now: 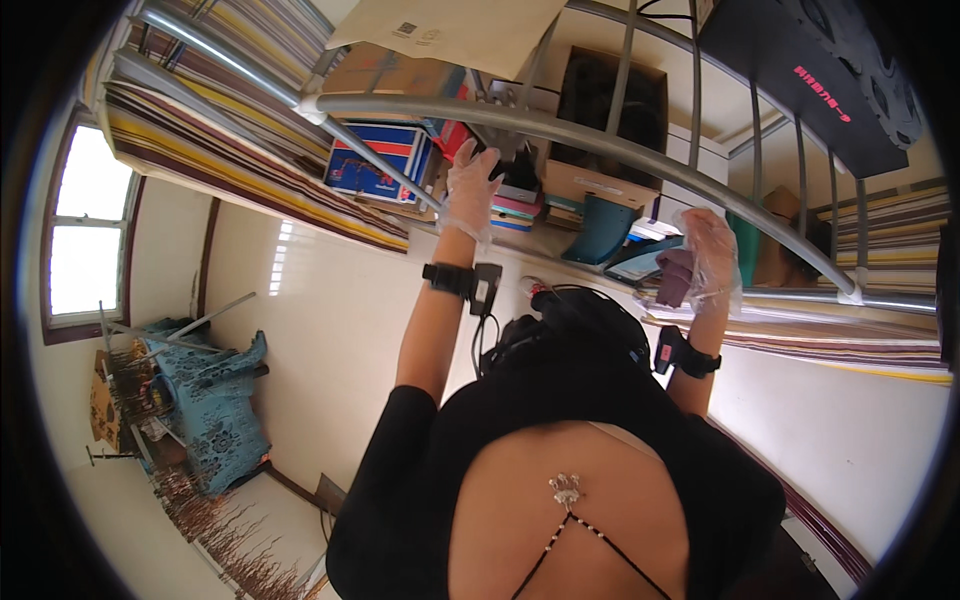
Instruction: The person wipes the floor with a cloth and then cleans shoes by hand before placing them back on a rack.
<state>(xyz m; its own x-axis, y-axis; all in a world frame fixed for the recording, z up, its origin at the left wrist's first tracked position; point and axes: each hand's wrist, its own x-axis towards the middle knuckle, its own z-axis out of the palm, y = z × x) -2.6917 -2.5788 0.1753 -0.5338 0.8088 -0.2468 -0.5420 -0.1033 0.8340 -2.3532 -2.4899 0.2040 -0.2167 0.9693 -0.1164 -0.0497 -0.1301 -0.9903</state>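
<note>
A metal shelf rack stands before me, its curved grey tube rail [525, 120] crossing in front of stored boxes. My left hand [472, 180], in a clear plastic glove, reaches past the rail with its fingers spread, close to a blue, white and red box [375, 161] and small stacked boxes [514, 210]. Nothing shows in its grasp. My right hand [709, 244], gloved alike, is bent in at the rack's right part. A folded mauve cloth [674, 277] hangs at its fingers, seemingly held by it. A teal curved panel [600, 229] stands between the hands.
An open cardboard box [600, 180] with dark contents sits behind the rail. A large dark box [817, 82] is at the upper right, a beige bag [450, 30] at the top. Striped curtains [255, 165] hang on the rack's sides. A blue patterned cloth [217, 412] lies at left.
</note>
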